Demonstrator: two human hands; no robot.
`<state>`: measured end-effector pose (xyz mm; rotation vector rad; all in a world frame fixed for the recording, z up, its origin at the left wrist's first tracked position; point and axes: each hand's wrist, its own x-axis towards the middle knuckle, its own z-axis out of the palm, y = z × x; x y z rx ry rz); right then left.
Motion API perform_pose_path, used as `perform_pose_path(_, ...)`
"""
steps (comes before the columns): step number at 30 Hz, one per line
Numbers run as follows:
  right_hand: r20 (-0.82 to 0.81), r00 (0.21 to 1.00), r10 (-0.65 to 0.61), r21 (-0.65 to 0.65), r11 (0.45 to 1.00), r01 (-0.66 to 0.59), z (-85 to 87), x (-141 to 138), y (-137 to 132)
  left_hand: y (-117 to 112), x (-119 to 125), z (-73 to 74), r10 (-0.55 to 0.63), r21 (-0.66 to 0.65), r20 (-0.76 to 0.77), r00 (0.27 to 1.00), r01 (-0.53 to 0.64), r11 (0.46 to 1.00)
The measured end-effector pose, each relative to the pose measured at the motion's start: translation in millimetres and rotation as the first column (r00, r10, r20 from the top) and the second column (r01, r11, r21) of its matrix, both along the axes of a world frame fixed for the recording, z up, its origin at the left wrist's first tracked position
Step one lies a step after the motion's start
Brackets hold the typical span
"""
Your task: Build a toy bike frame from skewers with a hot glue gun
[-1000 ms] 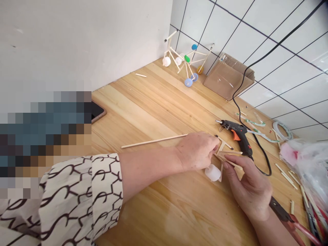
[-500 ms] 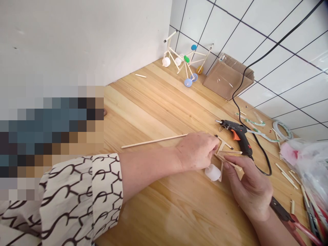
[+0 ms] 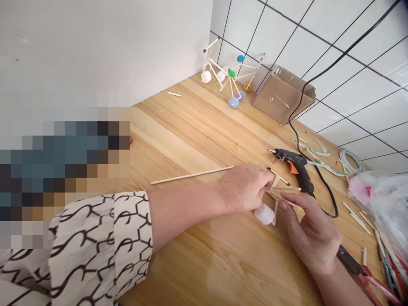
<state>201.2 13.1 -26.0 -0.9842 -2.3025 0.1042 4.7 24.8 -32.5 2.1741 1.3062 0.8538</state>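
Observation:
My left hand (image 3: 250, 185) is closed on a small frame of wooden sticks (image 3: 276, 180), its fingertips partly hidden behind the hand. A crossbar with dark ends tops this frame, and a white plastic wheel-like piece (image 3: 264, 214) sits at its lower side. Between the thumb and forefinger of my right hand (image 3: 314, 231) is a thin wooden stick (image 3: 291, 201), its far end meeting the frame near my left fingertips. Just beyond both hands lies a black glue gun (image 3: 295, 168) with an orange trigger. A long wooden stick (image 3: 191, 175) rests on the table past my left forearm.
Stick models with coloured caps (image 3: 232, 73) stand in the far corner by a cardboard box (image 3: 282, 95). A black cord (image 3: 334, 63) hangs across the right side. Tape roll (image 3: 351, 161), plastic bag (image 3: 390, 208), loose sticks and red-handled tool (image 3: 366, 274) lie right. Left is a pixelated area.
My right hand has shifted very slightly, and the stick in it lies a little closer to the frame. My left hand keeps its place.

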Motion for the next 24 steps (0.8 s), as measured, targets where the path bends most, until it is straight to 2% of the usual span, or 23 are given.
perform_pose_path(17,-0.009,1.0,0.013,-0.015,1.0,-0.013,-3.6,0.2,2.7,-0.8,0.0,-2.1,-0.032,0.143,0.006,0.999,0.031,0.989)
perform_pose_path(21,-0.006,1.0,0.015,-0.026,1.0,-0.015,-2.1,-0.9,2.8,-1.6,0.3,-1.5,-0.027,0.236,0.074,0.997,0.009,0.972)
perform_pose_path(24,0.004,1.0,0.012,-0.027,1.0,-0.012,-1.2,-1.1,2.3,-4.4,0.2,2.8,-0.062,0.358,0.154,0.986,0.002,0.934)
